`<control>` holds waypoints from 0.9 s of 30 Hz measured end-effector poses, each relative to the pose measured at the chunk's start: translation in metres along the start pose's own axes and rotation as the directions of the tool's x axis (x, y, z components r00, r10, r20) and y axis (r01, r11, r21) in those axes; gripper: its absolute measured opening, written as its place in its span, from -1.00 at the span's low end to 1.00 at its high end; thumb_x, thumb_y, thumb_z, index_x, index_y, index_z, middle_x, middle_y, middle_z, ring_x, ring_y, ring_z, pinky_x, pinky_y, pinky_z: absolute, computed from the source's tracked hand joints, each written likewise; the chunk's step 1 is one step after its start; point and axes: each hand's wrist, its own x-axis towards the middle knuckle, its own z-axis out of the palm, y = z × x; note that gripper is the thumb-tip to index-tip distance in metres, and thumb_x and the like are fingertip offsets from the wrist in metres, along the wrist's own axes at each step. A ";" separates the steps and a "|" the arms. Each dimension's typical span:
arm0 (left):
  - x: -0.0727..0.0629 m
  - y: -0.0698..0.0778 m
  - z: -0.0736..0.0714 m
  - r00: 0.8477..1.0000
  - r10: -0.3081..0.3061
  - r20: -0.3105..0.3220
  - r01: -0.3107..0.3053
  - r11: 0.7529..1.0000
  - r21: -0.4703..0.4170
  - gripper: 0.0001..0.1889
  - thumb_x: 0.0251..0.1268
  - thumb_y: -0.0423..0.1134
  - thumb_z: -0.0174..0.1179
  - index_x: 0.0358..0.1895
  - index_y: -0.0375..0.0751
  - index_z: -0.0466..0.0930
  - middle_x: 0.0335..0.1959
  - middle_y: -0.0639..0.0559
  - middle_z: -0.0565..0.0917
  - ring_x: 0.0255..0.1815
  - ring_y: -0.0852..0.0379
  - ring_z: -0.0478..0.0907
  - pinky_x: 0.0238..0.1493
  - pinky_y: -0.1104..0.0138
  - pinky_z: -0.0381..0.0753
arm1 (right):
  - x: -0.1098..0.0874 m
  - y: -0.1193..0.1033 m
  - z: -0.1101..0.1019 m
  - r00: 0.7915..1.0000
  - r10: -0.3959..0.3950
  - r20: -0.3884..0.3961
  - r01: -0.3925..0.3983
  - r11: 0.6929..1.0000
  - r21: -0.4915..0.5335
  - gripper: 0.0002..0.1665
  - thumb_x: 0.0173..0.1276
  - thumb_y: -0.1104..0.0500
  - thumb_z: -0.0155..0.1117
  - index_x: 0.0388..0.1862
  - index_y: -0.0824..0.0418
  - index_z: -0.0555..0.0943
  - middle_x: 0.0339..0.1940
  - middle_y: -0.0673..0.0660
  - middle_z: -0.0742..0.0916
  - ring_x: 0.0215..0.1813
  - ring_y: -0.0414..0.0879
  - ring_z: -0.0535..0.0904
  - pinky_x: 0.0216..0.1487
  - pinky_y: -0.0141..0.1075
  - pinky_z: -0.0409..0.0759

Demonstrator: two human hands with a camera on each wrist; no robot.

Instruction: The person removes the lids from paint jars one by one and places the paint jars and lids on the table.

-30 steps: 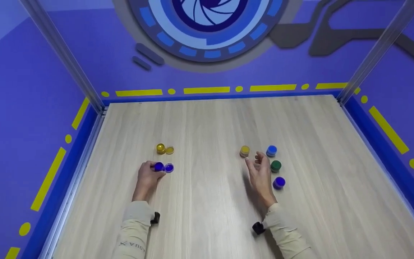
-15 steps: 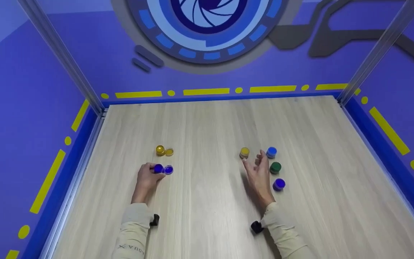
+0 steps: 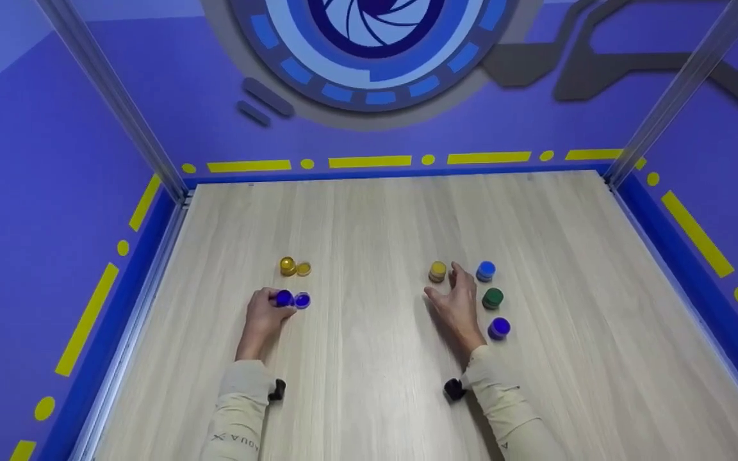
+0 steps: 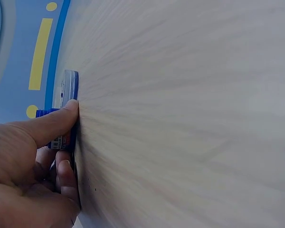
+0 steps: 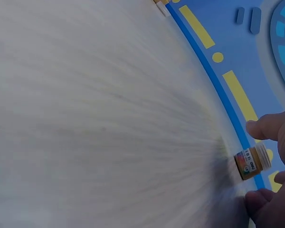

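Note:
My left hand (image 3: 265,319) pinches a small dark-blue paint jar (image 3: 284,298) standing on the table, its lid off. The thumb lies along the jar's side in the left wrist view. Beside the jar, its lid (image 3: 303,300) lies on the table. My right hand (image 3: 457,306) hovers with thumb and fingers spread, just short of a lidded yellow paint jar (image 3: 437,271). In the right wrist view that yellow jar (image 5: 249,163) shows between thumb and fingers, apparently untouched.
Right of the right hand stand lidded jars: light blue (image 3: 486,271), green (image 3: 492,298) and dark blue (image 3: 499,328). Behind the left hand is an uncapped yellow jar (image 3: 287,266) with its lid (image 3: 303,269) next to it. Printed purple walls (image 3: 369,144) enclose the wooden table (image 3: 369,358).
My right hand has shifted slightly left, away from the green and light-blue jars, and its thumb and fingers now spread before the yellow jar. The left hand keeps its hold on the dark-blue jar.

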 end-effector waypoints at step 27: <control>0.001 -0.001 -0.002 0.999 0.025 0.031 -0.027 0.999 0.037 -0.54 0.25 -0.47 0.36 0.15 -0.57 0.42 0.16 -0.45 0.44 0.27 -0.35 0.44 0.34 -0.09 0.40 | 0.022 -0.002 0.013 0.996 -0.086 -0.014 0.083 0.986 -0.142 -0.53 0.20 0.33 0.52 0.08 0.44 0.61 -0.04 0.34 0.68 0.08 0.20 0.58 0.22 0.05 0.49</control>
